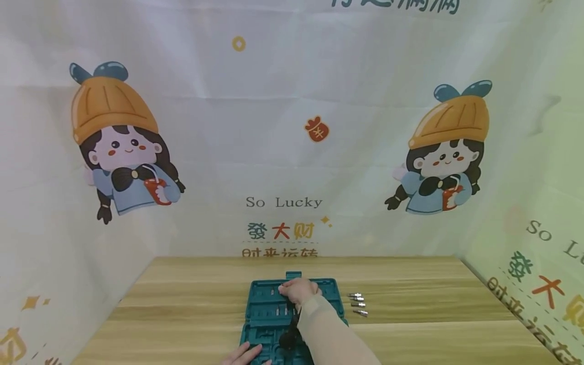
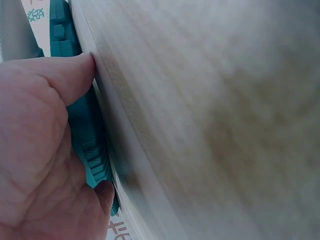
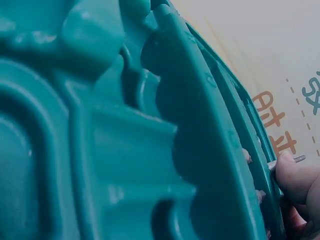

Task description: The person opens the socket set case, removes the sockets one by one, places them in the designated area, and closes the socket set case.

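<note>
Four bits (image 1: pixel 358 304) lie right of the open case (image 1: pixel 269 309).

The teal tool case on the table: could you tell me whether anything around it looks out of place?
Yes: four small metal bits lie loose on the table, right of the teal tool case, outside its slots. The right hand pinches another small metal piece at the far edge.

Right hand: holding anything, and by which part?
The right hand pinches a small metal bit near its tip, over the far part of the open teal tool case.

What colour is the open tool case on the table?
The tool case is teal, a dark blue-green; the right wrist view shows it best.
</note>
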### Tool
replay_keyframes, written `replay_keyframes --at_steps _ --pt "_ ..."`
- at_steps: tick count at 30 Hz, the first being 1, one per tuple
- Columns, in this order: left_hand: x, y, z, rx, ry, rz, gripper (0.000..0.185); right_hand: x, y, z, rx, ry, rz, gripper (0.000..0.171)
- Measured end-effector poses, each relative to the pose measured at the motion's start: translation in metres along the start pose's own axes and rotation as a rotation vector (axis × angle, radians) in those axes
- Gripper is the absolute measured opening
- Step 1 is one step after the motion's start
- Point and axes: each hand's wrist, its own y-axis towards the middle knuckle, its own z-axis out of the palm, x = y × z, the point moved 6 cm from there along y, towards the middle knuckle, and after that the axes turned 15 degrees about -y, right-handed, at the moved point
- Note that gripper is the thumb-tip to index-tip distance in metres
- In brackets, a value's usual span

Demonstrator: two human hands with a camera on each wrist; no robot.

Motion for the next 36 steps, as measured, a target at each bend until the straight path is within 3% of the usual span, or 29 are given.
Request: replay_keyframes --at_steps 4,6,9,13,18,23,26,32,36 --pt "-0.001 0.007 -0.010 -0.007 -0.037 -0.180 0.047 -0.001 0.000 -0.001 0.002 0.067 -0.007 0.014" --pt "0.002 0.012 -0.015 0.057 -0.136 -0.298 0.048 -0.003 0.000 -0.001 0.007 0.085 -0.009 0.013" --pt "0.006 0.018 -0.021 0.181 -0.279 -0.392 0.045 -0.001 0.000 -0.002 0.017 0.095 -0.011 0.013" --pt "0.007 0.022 -0.026 0.323 -0.369 -0.389 0.047 0.001 0.000 -0.005 0.029 0.089 -0.037 0.015" --pt "0.008 0.021 -0.030 0.407 -0.438 -0.404 0.053 0.002 0.000 -0.008 0.064 0.049 -0.102 0.021" --pt "0.008 0.020 -0.031 0.472 -0.511 -0.458 0.056 0.003 -0.009 -0.015 0.153 0.114 -0.225 0.031" --pt "0.008 0.021 -0.029 0.504 -0.553 -0.484 0.058 0.002 -0.019 -0.029 0.199 0.142 -0.286 0.033" --pt "0.011 0.021 -0.028 0.546 -0.623 -0.477 0.058 -0.011 -0.035 -0.065 0.209 0.092 -0.386 0.029" --pt "0.016 0.021 -0.026 0.577 -0.682 -0.500 0.060 -0.030 -0.042 -0.092 0.186 0.123 -0.377 0.029"
